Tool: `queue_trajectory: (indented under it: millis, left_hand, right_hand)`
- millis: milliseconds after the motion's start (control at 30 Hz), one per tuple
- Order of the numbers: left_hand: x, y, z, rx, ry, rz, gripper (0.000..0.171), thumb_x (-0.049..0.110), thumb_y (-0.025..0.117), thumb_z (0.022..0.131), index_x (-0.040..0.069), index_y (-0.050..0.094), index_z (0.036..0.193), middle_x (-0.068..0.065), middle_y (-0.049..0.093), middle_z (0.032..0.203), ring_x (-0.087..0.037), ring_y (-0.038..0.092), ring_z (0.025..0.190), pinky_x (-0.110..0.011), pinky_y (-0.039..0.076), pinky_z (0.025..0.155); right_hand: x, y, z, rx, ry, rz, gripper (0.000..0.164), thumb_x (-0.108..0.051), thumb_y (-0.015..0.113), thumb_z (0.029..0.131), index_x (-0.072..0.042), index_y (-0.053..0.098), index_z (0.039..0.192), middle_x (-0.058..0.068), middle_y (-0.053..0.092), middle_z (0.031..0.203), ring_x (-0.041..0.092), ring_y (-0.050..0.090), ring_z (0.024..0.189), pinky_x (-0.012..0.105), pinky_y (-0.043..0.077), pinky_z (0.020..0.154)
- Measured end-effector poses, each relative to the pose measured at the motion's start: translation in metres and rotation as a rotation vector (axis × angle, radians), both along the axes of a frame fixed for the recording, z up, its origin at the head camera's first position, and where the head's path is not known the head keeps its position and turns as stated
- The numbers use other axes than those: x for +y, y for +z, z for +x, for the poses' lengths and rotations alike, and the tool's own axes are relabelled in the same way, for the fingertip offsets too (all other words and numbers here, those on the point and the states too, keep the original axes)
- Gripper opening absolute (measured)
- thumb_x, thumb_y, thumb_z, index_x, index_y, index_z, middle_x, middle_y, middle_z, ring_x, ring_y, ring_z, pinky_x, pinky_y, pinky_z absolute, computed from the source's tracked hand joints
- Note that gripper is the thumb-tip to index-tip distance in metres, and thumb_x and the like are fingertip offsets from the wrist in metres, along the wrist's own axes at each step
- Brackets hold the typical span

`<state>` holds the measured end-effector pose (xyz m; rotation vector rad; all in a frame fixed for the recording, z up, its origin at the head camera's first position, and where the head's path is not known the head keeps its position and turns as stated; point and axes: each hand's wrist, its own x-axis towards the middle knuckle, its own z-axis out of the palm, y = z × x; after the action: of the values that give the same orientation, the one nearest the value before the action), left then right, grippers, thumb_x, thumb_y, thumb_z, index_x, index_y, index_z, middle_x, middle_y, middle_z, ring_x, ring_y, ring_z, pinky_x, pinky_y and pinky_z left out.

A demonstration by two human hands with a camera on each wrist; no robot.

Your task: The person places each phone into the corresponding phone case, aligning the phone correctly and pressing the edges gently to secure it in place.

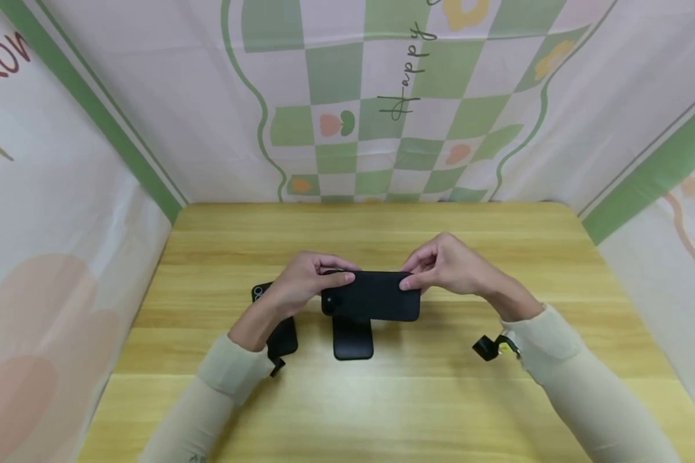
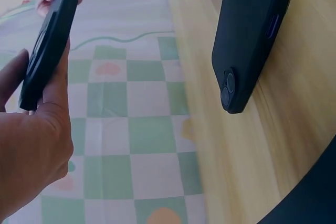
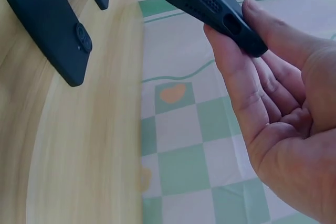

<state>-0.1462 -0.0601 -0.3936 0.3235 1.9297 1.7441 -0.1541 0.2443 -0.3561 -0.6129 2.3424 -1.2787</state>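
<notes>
Gripping the black phone case (image 1: 372, 296) mid-frame, my left hand (image 1: 301, 283) and right hand (image 1: 452, 267) pinch its ends.

Both forearms, in pale sleeves, reach forward and angle inward so the hands meet at the middle. The left hand (image 1: 304, 283) is raised, its fingers (image 1: 338, 278) curled in a pinch. The right hand (image 1: 448, 265) mirrors it, thumb and fingers (image 1: 411, 283) pinching, wrist bent.
</notes>
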Motion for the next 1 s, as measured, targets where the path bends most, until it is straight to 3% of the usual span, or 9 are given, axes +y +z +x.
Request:
queue_trajectory:
  millis: [133,267,400,533,667,833,1000]
  left_hand:
    - [0.005,0.002,0.001,0.048,-0.034,-0.055,0.026,0.017,0.077,0.099,0.008,0.079,0.124,-0.007,0.073,0.13,-0.023,0.067,0.12,-0.041,0.055,0.107]
    - [0.01,0.003,0.003,0.076,-0.047,-0.109,0.028,0.021,0.079,0.098,0.009,0.079,0.124,-0.005,0.075,0.126,-0.019,0.066,0.116,-0.037,0.055,0.101]
    - [0.015,0.005,0.005,0.072,-0.037,-0.082,0.028,0.021,0.076,0.1,0.008,0.078,0.125,-0.006,0.077,0.12,-0.019,0.069,0.11,-0.036,0.057,0.097]
    - [0.016,0.005,0.006,0.058,0.011,-0.023,0.026,0.017,0.074,0.102,0.006,0.078,0.125,-0.008,0.077,0.119,-0.021,0.071,0.109,-0.036,0.06,0.096]
    - [0.017,0.002,0.006,0.036,0.057,0.023,0.026,0.013,0.072,0.102,0.002,0.077,0.125,-0.012,0.077,0.119,-0.023,0.071,0.11,-0.035,0.061,0.094]
    - [0.017,-0.002,0.006,0.029,0.15,0.059,0.028,0.012,0.071,0.103,0.0,0.074,0.128,-0.013,0.074,0.127,-0.023,0.066,0.12,-0.039,0.055,0.107]
    - [0.018,-0.002,0.004,0.014,0.244,0.104,0.03,0.012,0.072,0.103,-0.001,0.073,0.13,-0.015,0.07,0.135,-0.026,0.062,0.131,-0.045,0.046,0.117]
  right_hand:
    - [-0.002,0.002,0.002,0.016,0.008,0.006,0.014,-0.012,0.088,0.089,-0.002,0.082,0.096,0.006,0.077,0.076,0.017,0.07,0.066,0.029,0.062,0.067]
    - [-0.006,0.004,0.003,0.04,0.001,0.019,0.011,-0.014,0.086,0.091,-0.005,0.083,0.095,0.004,0.074,0.074,0.013,0.06,0.06,0.025,0.055,0.06]
    - [-0.01,0.006,0.003,0.079,-0.054,0.035,0.012,-0.018,0.086,0.091,-0.007,0.084,0.096,0.002,0.072,0.072,0.01,0.049,0.057,0.023,0.043,0.053]
    - [-0.013,0.007,0.001,0.102,-0.11,0.044,0.015,-0.023,0.086,0.091,-0.01,0.085,0.098,0.003,0.073,0.073,0.012,0.048,0.057,0.024,0.039,0.052]
    - [-0.013,0.007,0.001,0.087,-0.128,0.044,0.018,-0.024,0.086,0.092,-0.008,0.084,0.101,0.004,0.076,0.079,0.014,0.06,0.064,0.024,0.05,0.058]
    - [-0.013,0.005,0.002,0.074,-0.123,0.042,0.02,-0.025,0.085,0.093,-0.007,0.078,0.089,0.002,0.07,0.071,0.012,0.06,0.062,0.023,0.049,0.059]
    - [-0.013,0.0,0.004,0.019,-0.149,-0.004,0.021,-0.024,0.085,0.093,-0.004,0.076,0.09,0.004,0.076,0.079,0.016,0.074,0.073,0.026,0.061,0.071]
